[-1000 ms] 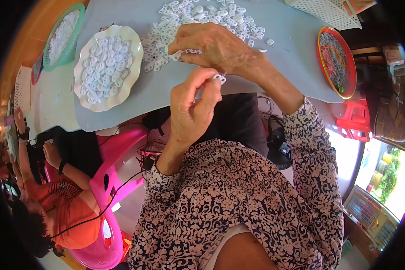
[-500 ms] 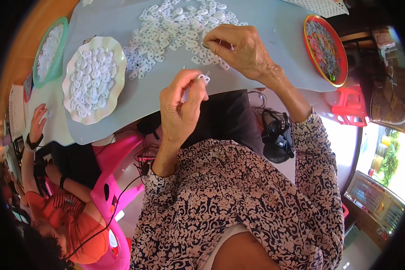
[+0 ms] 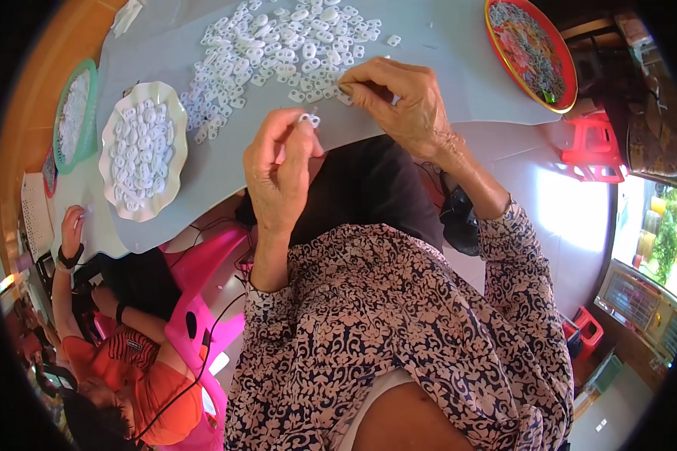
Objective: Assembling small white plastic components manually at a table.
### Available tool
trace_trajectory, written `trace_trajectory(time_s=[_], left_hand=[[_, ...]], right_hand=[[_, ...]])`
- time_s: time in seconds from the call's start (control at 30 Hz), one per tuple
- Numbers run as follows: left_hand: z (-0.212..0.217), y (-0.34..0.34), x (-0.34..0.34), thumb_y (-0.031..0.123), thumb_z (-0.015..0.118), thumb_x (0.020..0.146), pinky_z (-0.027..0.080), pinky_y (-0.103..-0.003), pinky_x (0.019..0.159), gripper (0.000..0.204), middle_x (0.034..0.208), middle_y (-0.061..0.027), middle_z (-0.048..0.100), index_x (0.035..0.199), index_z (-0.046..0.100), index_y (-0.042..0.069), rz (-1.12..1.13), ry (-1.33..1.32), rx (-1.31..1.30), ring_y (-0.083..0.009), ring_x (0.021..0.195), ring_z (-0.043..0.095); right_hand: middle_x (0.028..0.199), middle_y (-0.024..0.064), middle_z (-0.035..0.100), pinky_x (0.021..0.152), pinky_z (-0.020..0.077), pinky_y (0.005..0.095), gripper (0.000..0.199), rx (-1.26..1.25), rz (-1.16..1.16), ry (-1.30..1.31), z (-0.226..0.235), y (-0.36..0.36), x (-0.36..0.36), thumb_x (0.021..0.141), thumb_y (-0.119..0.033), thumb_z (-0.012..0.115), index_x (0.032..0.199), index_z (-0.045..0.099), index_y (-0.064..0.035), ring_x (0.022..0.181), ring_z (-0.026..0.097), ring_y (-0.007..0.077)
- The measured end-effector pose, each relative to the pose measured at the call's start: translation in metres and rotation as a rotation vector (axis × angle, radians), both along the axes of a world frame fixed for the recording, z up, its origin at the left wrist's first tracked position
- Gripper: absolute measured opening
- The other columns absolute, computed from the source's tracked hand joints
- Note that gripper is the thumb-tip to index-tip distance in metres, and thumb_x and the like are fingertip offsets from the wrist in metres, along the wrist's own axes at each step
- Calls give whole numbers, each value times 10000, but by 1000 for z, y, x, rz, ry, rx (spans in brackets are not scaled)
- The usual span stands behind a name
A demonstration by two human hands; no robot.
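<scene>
My left hand [image 3: 278, 169] is closed in a pinch, raised above the table's near edge. Between its thumb and forefinger sits a small white plastic piece with two holes [image 3: 309, 119], and a thin metal spring [image 3: 315, 110] seems to stick up from it. My right hand [image 3: 402, 101] is further right, palm down, thumb and forefinger pressed together at the near edge of a loose pile of white plastic pieces [image 3: 278, 52]. What its fingertips pinch, if anything, is too small to make out.
A scalloped cream dish [image 3: 179, 150] of white pieces stands left, beyond it a green basket [image 3: 90, 128]. At far right is a red-rimmed tray [image 3: 572, 83] of small grey parts. A co-worker's hand [image 3: 72, 229] rests by the table's left end. Pink chair [image 3: 195, 323] lower left.
The view has shifted, so the table and dish appear differently placed. My left hand still pinches the white piece. My right fingertips are now lower, against the pile's near edge.
</scene>
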State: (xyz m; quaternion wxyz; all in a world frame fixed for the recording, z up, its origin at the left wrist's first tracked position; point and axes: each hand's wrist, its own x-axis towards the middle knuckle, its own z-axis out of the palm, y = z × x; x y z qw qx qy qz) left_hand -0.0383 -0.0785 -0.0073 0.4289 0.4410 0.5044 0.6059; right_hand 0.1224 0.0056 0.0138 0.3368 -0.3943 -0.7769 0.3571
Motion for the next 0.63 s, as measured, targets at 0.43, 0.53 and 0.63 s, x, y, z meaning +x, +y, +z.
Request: trace_trajectory(time_s=[0.43,0.53,0.63], left_hand=[[-2,-4,-3,73,538,904,393,-199,558,105,677,-10,556,938,576,-19,38,115,-4,-52,609,486],[-7,-5,-2,77,538,905,389,-199,552,105,665,-5,548,936,574,-17,12,95,14,-50,604,474],[-5,-6,-3,109,534,903,374,-200,592,144,702,-28,585,937,601,-13,-12,45,-28,-70,618,499]], right_hand=[[804,151,577,664,473,428,115,226,73,-372,-5,1,-2,812,-101,603,853,580,4,742,582,359],[798,145,586,662,466,409,117,221,45,-373,-6,3,-2,806,-84,608,891,595,-4,730,580,348],[829,141,610,669,476,389,108,201,17,-360,-6,3,-1,815,-80,608,900,605,-14,738,606,318]])
